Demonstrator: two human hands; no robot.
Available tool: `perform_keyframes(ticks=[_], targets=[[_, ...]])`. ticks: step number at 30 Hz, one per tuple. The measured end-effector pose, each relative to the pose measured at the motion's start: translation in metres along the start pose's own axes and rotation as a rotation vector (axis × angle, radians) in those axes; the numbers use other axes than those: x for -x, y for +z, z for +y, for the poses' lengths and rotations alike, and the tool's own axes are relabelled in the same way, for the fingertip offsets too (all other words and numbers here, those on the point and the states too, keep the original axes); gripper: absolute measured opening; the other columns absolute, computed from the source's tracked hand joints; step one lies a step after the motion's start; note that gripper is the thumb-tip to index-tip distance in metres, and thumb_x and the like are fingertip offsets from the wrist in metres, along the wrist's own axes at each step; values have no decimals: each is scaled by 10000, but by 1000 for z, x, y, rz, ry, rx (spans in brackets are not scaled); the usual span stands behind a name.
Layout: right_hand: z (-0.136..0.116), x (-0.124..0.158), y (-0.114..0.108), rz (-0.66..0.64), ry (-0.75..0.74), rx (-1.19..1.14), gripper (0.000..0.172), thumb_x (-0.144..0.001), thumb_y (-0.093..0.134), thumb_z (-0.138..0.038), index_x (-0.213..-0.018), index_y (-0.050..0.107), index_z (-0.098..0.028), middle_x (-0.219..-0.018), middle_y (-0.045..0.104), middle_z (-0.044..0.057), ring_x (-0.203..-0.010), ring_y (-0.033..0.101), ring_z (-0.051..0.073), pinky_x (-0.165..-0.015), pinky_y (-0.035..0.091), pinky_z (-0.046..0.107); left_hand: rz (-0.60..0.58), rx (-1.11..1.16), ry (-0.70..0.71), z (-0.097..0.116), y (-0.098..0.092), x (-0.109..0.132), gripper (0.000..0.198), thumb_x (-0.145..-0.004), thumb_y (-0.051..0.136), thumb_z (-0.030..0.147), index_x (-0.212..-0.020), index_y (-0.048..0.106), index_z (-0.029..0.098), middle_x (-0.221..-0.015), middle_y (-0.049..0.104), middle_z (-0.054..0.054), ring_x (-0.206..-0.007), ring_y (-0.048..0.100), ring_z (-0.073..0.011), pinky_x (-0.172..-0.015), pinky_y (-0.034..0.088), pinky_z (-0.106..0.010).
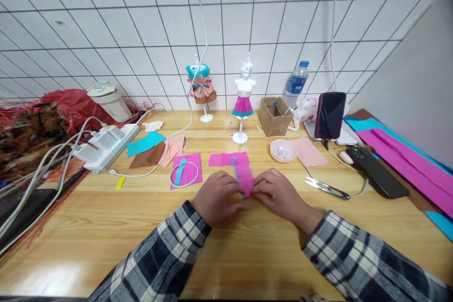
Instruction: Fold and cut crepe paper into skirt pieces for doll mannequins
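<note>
Both my hands meet at the middle of the wooden table (106,226). My left hand (216,197) and my right hand (276,193) pinch the near end of a magenta paper strip (244,175) with a thin blue edge. The strip runs away from me toward another flat magenta piece (222,159). Both hands have their fingers closed on the paper.
Two small mannequins, one with a pink skirt (242,104) and one with a teal and brown dress (201,86), stand at the back. Scissors (325,187), a pink bowl (283,150), a cardboard box (274,115), phones (330,115), coloured paper pieces (146,144) and a power strip (106,144) surround the hands.
</note>
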State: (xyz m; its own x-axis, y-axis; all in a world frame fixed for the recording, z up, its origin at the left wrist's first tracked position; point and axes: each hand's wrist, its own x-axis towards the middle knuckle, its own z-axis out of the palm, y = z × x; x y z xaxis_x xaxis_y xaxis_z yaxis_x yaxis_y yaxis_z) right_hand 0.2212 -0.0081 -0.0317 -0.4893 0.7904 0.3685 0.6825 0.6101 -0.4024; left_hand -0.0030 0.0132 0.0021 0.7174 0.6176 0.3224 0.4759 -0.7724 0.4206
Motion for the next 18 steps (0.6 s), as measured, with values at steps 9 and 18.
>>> perform_keyframes(ticks=[9,18], targets=[[3,-2,-9,-145,85,-60,99,-856,621,-264,-894,712,-254,-860,665,17,-850,536,169,-786,394,315,-198,-197,-56,5,13,-7,135,-854,589,306,-823,698,232,-813,678,-18,-812,579,-191,-749,383,-349],[1,-5,-10,-130,96,-97,96,-845,619,-230,-884,706,-229,-838,654,26,-837,553,165,-774,403,304,-169,-223,-34,4,17,-11,157,-856,580,335,-853,691,224,-823,666,-45,-815,572,-208,-740,407,-357]])
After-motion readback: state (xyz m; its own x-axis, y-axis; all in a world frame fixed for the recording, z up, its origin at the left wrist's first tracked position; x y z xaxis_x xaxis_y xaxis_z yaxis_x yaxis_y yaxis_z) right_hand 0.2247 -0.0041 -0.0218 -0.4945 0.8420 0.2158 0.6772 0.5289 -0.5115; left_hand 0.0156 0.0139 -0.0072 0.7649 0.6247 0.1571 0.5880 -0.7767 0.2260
